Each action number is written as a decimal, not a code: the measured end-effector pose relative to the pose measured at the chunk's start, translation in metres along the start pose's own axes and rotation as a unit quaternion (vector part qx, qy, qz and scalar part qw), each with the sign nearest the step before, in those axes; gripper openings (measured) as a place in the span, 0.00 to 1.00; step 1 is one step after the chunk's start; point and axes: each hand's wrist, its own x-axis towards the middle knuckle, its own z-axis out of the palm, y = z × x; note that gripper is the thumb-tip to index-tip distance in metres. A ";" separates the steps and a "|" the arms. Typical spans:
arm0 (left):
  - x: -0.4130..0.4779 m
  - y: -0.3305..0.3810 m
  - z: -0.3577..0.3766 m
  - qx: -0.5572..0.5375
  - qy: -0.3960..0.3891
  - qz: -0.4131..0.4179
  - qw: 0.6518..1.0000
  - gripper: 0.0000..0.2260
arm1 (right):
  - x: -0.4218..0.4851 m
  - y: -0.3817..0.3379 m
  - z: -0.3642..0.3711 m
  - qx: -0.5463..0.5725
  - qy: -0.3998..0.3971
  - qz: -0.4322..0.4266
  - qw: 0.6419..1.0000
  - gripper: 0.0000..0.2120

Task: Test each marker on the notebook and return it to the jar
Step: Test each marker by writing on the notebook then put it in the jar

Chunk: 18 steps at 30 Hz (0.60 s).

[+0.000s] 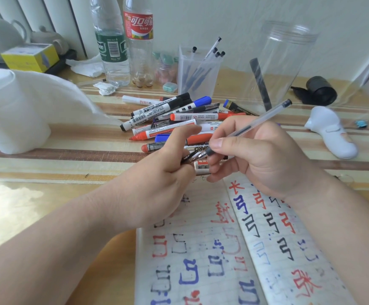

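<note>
Striped surface, marker pile mid-frame. Right hand grip grasping pen, left hand pinching cap at tip. Uncapping or recapping, unclear; next notebook or jar.

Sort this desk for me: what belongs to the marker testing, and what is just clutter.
Job: pen in the right hand, cap in the left hand, marker pile, notebook, clear jar.
Clutter: water bottle, cola bottle, paper roll, yellow box, black roll.
</note>
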 end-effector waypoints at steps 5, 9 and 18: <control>0.001 -0.002 0.000 -0.003 0.001 0.007 1.000 0.22 | -0.001 -0.001 0.001 0.002 -0.001 0.001 1.000 0.02; 0.001 -0.002 0.000 -0.006 -0.002 0.005 1.000 0.21 | 0.000 -0.002 -0.001 0.018 0.021 -0.006 1.000 0.03; -0.001 -0.002 0.006 -0.003 0.012 0.059 0.998 0.19 | -0.002 0.005 0.004 -0.020 -0.044 0.010 0.999 0.01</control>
